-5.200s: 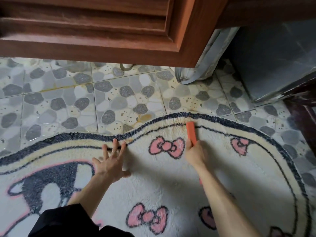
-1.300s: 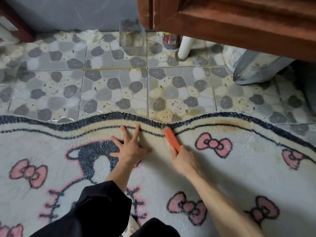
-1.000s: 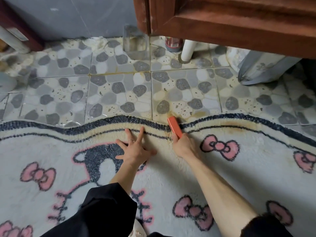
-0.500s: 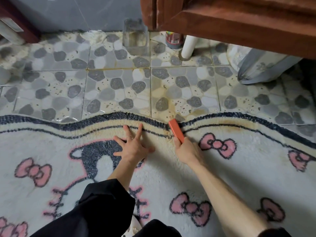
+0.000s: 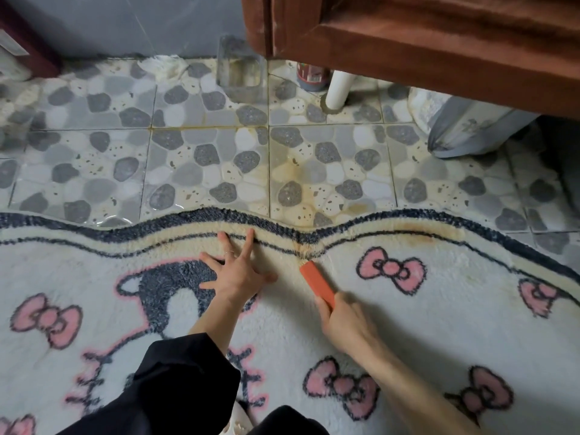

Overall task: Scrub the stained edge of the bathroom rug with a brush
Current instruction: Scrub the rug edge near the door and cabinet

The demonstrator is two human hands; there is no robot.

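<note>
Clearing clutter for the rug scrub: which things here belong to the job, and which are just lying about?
For the job: white fluffy rug with stained dark-bordered edge; orange rectangular brush, gripped by the right hand; left hand, pressed flat on the rug.
Lying about: clear plastic container; dark red bottle; grey plastic bag.
</note>
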